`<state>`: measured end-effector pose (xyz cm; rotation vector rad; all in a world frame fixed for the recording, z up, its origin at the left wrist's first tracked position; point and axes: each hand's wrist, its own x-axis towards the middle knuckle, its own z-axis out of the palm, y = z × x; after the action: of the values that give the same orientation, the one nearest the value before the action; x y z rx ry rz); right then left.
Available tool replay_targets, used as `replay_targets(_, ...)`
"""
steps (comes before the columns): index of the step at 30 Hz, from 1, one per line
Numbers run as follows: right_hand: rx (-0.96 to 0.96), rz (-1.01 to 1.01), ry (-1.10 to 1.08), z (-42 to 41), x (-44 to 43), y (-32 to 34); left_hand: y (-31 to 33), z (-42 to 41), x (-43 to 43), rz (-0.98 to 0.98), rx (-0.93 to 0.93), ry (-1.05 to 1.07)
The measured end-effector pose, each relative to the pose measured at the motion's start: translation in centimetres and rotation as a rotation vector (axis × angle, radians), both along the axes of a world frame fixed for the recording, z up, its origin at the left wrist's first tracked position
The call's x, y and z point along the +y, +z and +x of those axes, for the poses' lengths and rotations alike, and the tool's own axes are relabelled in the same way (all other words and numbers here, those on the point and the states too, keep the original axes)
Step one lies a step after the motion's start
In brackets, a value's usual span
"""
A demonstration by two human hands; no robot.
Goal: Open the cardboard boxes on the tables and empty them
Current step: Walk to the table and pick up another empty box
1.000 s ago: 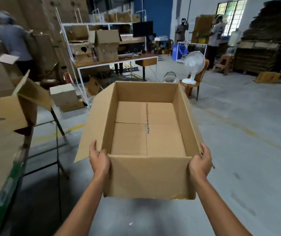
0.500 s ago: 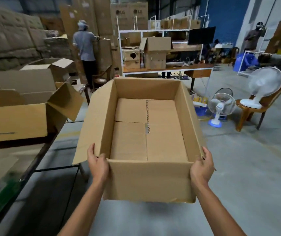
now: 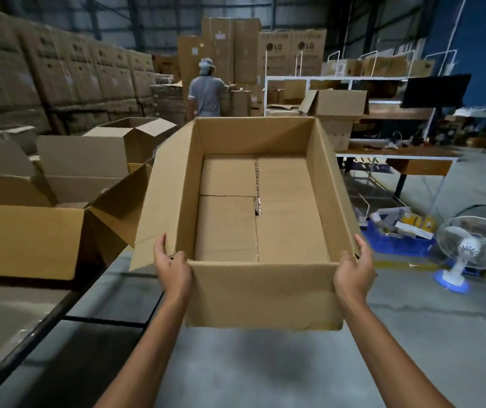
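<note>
I hold an open, empty cardboard box [image 3: 262, 293] in the air in front of me, above the grey floor. Its flaps stand outward and its bottom shows a taped seam. My left hand [image 3: 172, 267] grips the near left corner, fingers over the rim. My right hand [image 3: 353, 273] grips the near right corner the same way. To the left, a large open cardboard box [image 3: 29, 240] sits on a table [image 3: 15, 319], and another open box [image 3: 127, 136] stands behind it.
A person [image 3: 206, 92] stands with their back to me at tall stacked cartons. A white rack table [image 3: 395, 154] with boxes is at the right. A blue crate [image 3: 398, 242] and a small floor fan [image 3: 465, 248] sit on the floor to the right.
My view and the held box have swung left, from the chair and fan toward the table with open boxes. Both hands keep the same grip on the box.
</note>
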<state>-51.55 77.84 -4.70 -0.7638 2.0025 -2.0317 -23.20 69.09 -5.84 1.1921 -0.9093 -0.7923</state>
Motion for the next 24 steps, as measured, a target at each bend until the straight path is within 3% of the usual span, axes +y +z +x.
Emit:
replay_targets(9, -0.051, -0.166, 0.133, -1.2, -18.4, 2.9, 5.1, 0.1, -12.2, -0.139, -0.004, 0.164)
replay_targets(24, -0.071, -0.366, 0.656, 3.7, -51.4, 14.1, 15.3, 2.9, -31.2, -0.338, -0.128, 0.653)
